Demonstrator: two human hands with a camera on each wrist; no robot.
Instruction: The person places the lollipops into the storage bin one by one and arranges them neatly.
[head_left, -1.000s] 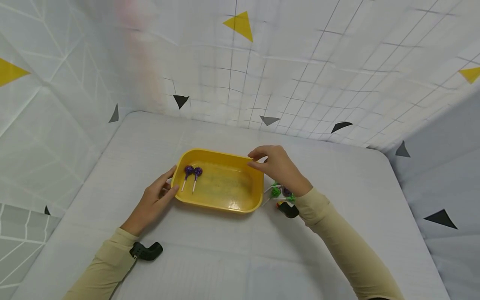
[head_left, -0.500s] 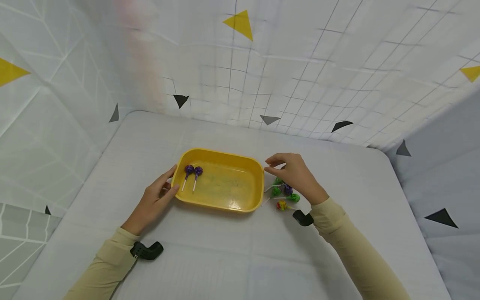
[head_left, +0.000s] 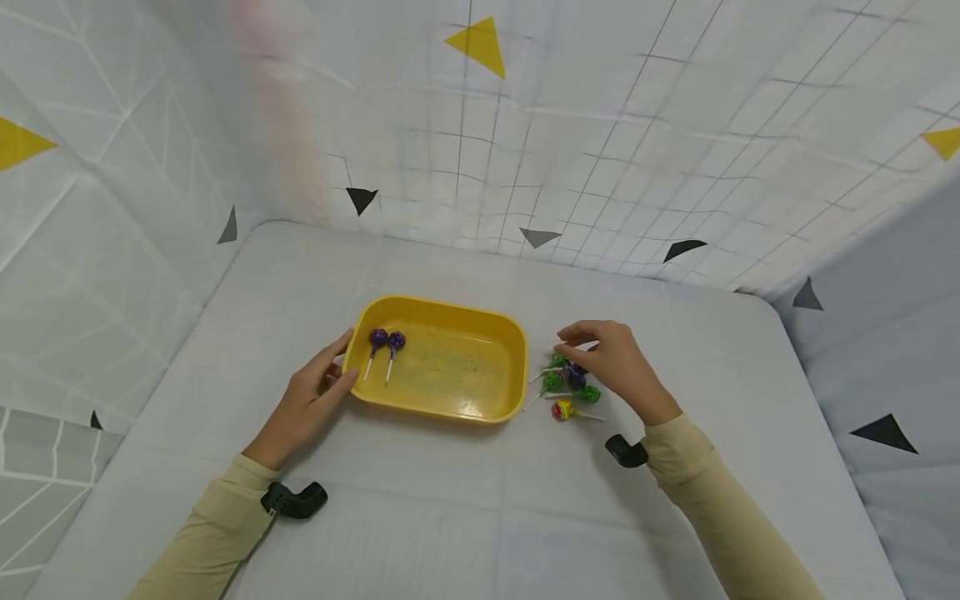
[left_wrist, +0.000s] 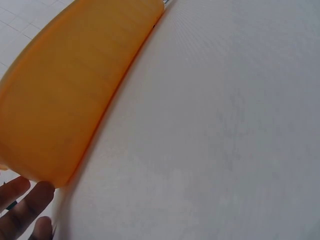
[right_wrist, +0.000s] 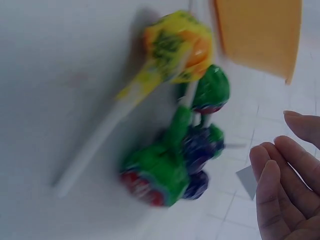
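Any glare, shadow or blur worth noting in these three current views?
Head: mostly clear, a small glare spot in the yellow tray, soft shadow beside the right sleeve; left wrist: left hand dark, tabletop pale; right wrist: yellow lollipop blurred, right hand sharper.

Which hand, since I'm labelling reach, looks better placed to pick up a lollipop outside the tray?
Probably the right hand: it hovers by the loose lollipops, apparently holding nothing. The left hand touches the opposite end of the tray.
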